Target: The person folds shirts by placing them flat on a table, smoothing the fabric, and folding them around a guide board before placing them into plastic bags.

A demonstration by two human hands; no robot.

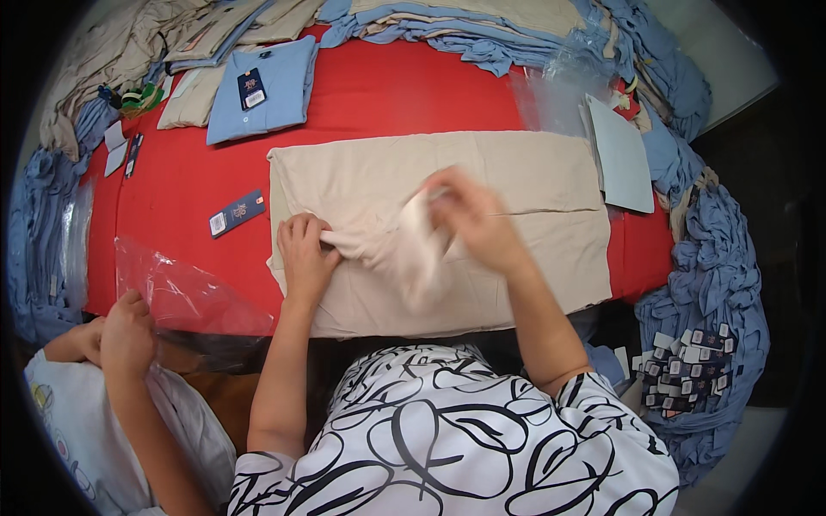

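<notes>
A beige garment (516, 267) lies spread flat before me on a red-covered table. My left hand (305, 249) is closed on its left part, pinching a gathered fold between thumb and fingers. My right hand (475, 219), a little blurred, grips a raised, bunched part of the same cloth near its middle, and that lifted part is smeared by motion. To the left of the garment, a dark blue hang tag (237, 214) lies on the red cover.
A folded blue shirt (288, 86) with a tag sits behind. At left, a co-worker's hands (125, 335) hold a clear plastic bag (185, 288). White boards (624, 159) rest at right. Blue garments (701, 275) ring the table, with many tags (688, 370) piled at lower right.
</notes>
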